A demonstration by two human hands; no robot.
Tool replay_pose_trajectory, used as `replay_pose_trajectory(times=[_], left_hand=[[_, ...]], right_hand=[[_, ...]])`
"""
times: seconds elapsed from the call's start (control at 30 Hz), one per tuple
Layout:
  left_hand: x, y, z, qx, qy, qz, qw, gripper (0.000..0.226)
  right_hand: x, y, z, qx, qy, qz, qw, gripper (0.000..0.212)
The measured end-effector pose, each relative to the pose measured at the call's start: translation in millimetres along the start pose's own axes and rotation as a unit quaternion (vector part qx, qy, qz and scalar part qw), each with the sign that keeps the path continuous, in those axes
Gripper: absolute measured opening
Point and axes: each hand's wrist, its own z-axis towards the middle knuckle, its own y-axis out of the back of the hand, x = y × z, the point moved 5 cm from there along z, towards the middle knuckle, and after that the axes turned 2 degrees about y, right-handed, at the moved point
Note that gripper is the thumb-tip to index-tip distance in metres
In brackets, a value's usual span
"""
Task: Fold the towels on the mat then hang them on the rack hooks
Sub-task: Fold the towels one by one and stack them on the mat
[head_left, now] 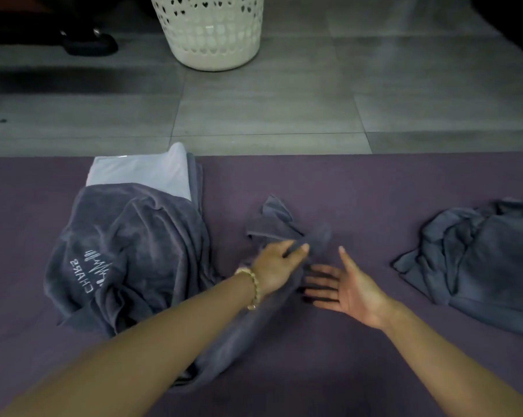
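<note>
Towel [280, 228] in left hand [273, 267], beside right hand [349, 288].

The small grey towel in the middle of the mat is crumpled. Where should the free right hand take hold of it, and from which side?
Probably the pointed corner sticking up at the far end of the middle towel: it stands free, easy to pinch. Come from the right, where the right hand lies open; the left hand pinches the near bunch.
</note>
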Motion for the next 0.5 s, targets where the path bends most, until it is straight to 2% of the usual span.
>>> replay_pose_trajectory(times=[0.07, 0.1, 0.13, 0.17, 0.2, 0.23, 0.3, 0.33, 0.37, 0.4, 0.5], left_hand=[[-20.3, -53.9, -24.4, 0.217, -0.006, 0.014, 0.976, 0.032], [-21.3, -76.2, -37.4, 0.329, 0.039, 0.03, 0.943, 0.035], [-18.9, -88.5, -46.0, 0.41, 0.102, 0.038, 0.906, 0.041], [-15.0, -91.9, -46.7, 0.443, 0.157, 0.042, 0.881, 0.046], [-13.2, -88.8, -39.0, 0.427, 0.179, 0.048, 0.885, 0.05], [-11.2, -80.7, -24.1, 0.363, 0.175, 0.054, 0.913, 0.05], [-3.1, -51.7, 13.6, 0.15, 0.132, 0.066, 0.978, 0.042], [3.9, -35.0, 30.4, 0.042, 0.103, 0.085, 0.99, 0.036], [11.9, -21.7, 43.7, -0.031, 0.082, 0.106, 0.99, 0.033], [21.5, -14.4, 54.9, -0.061, 0.081, 0.124, 0.987, 0.036], [40.5, -16.3, 77.1, -0.043, 0.133, 0.153, 0.978, 0.053]], right_hand=[[-2.1, 26.6, -13.0, -0.006, -0.031, 0.09, 0.995, 0.063], [-3.9, 39.8, -20.1, -0.016, -0.04, 0.124, 0.991, 0.065], [-6.8, 54.4, -24.8, -0.022, -0.042, 0.126, 0.991, 0.066], [-9.8, 66.2, -28.8, -0.018, -0.039, 0.101, 0.994, 0.063], [-14.1, 75.9, -32.8, -0.023, -0.04, 0.066, 0.997, 0.057], [-20.9, 83.8, -35.2, -0.031, -0.046, 0.028, 0.998, 0.052], [-36.6, 94.1, -34.2, -0.059, -0.059, -0.051, 0.995, 0.054], [-40.4, 95.2, -34.0, -0.082, -0.047, -0.083, 0.992, 0.055], [-42.7, 97.8, -32.8, -0.112, -0.024, -0.101, 0.988, 0.053], [-43.0, 99.4, -32.3, -0.137, 0.0, -0.108, 0.985, 0.047], [-41.6, 101.9, -32.6, -0.182, 0.071, -0.139, 0.971, 0.027]])
